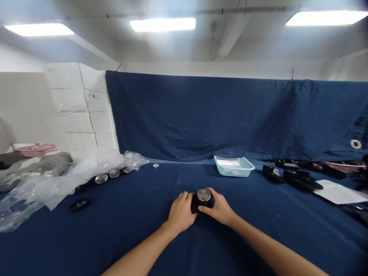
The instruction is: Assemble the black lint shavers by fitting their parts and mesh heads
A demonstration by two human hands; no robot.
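Just above the blue cloth, in the middle of the head view, is a black part with a round silver-rimmed disc (204, 194) on its upper end. Its exact kind I cannot make out. My left hand (181, 211) is closed round its left side, fingers curled over the far edge. From the right, my right hand (220, 208) grips it, with the thumb across the front and the index finger behind the disc. Both hands touch the part, and its lower portion is partly hidden by them.
To the left, several similar silver-rimmed discs (101, 178) sit beside plastic wrap (89, 165), near a black oval piece (79, 205). A light-blue basket (234, 172) stands ahead. On the right are black parts (300, 179) and a white sheet (340, 191). White boxes (77, 111) are stacked at back left.
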